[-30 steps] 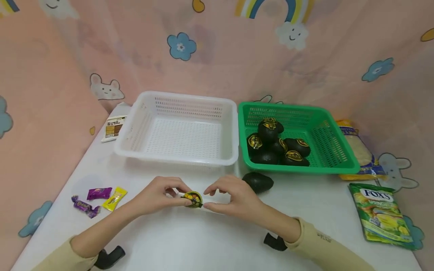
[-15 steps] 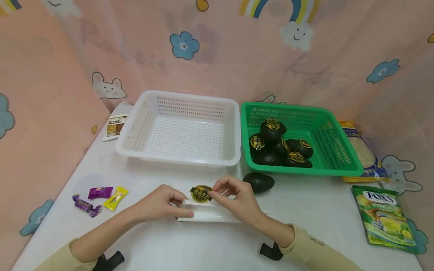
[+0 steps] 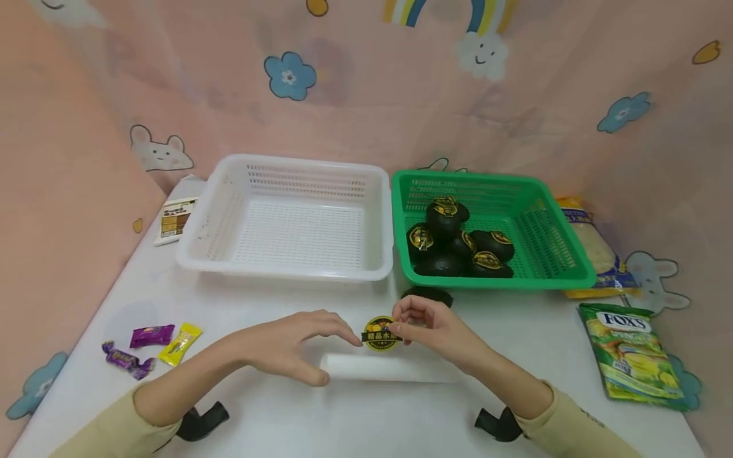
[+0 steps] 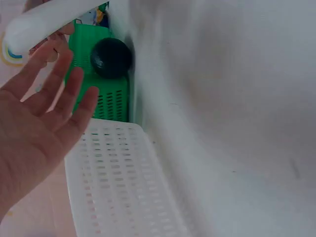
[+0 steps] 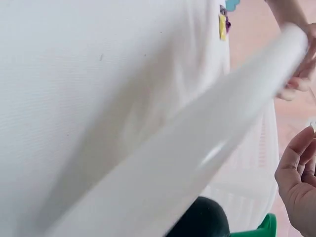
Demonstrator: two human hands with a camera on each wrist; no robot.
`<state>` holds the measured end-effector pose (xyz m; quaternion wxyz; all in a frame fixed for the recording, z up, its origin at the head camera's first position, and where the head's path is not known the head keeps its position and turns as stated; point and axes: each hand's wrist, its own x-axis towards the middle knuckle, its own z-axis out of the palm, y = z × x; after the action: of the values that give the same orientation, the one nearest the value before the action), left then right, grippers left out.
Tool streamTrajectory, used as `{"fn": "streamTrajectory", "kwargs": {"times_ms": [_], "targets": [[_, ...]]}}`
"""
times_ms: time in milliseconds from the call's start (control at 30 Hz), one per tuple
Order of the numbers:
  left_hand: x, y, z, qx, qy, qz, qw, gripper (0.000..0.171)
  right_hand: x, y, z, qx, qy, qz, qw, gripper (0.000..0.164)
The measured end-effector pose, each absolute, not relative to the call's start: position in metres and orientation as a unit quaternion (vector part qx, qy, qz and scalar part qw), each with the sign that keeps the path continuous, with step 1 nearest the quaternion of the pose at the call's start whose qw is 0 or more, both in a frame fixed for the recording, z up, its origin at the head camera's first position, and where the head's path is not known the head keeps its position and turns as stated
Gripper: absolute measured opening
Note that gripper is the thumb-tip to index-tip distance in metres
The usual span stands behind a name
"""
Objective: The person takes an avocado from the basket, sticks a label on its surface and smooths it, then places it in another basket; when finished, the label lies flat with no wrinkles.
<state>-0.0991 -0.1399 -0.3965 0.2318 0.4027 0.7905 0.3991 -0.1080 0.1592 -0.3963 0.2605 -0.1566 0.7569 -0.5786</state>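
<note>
My right hand (image 3: 441, 331) pinches a round black-and-yellow sticker (image 3: 380, 334) by its right edge. A curved white glossy strip (image 3: 395, 369) lies just below the sticker; in the right wrist view the strip (image 5: 197, 140) crosses the picture at a slant. My left hand (image 3: 298, 346) is left of the sticker, thumb and fingers spread apart. Its fingertips come close to the sticker's left edge; contact cannot be told. In the left wrist view the left hand (image 4: 44, 113) has loosely extended fingers. A dark avocado (image 3: 428, 295) lies behind my right hand, which partly hides it.
A white basket (image 3: 286, 273) stands at the back, beside a green basket (image 3: 504, 282) holding several stickered avocados (image 3: 443, 216). Wrapped candies (image 3: 151, 336) lie at left, a flat packet (image 3: 176, 219) behind them. A green FOX'S bag (image 3: 632, 356) and a yellow-blue bag (image 3: 595, 248) lie at right.
The left hand held the sticker, then the white strip, and has now let go with fingers spread. The right hand took the sticker's edge and moved right with it. The view shifted slightly.
</note>
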Motion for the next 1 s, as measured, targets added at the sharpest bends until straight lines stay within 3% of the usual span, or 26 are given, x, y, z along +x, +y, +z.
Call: {"fn": "streamTrajectory", "kwargs": {"times_ms": [67, 200, 367, 567, 700, 867, 1000], "targets": [[-0.102, -0.132, -0.393, 0.400, 0.800, 0.372, 0.249, 0.045, -0.106, 0.161, -0.398, -0.155, 0.758, -0.581, 0.253, 0.023], [-0.103, -0.119, -0.399, 0.326, 0.806, 0.423, 0.255, 0.026, -0.103, 0.164, -0.401, -0.139, 0.766, -0.580, 0.240, 0.022], [-0.103, -0.087, -0.415, 0.216, 0.776, 0.553, 0.214, 0.016, -0.101, 0.171, -0.408, -0.136, 0.766, -0.585, 0.228, 0.026], [-0.113, -0.055, -0.426, 0.166, 0.788, 0.570, 0.163, 0.016, -0.102, 0.192, -0.423, -0.072, 0.820, -0.542, 0.167, 0.026], [-0.127, -0.034, -0.436, 0.145, 0.797, 0.564, 0.157, 0.020, -0.107, 0.204, -0.431, -0.041, 0.862, -0.496, 0.102, 0.019], [-0.143, -0.012, -0.449, 0.135, 0.815, 0.550, 0.125, 0.023, -0.116, 0.213, -0.441, -0.070, 0.909, -0.409, -0.020, 0.012], [-0.150, -0.003, -0.454, 0.138, 0.833, 0.527, 0.093, 0.023, -0.121, 0.215, -0.448, -0.085, 0.930, -0.352, -0.070, 0.014]]}}
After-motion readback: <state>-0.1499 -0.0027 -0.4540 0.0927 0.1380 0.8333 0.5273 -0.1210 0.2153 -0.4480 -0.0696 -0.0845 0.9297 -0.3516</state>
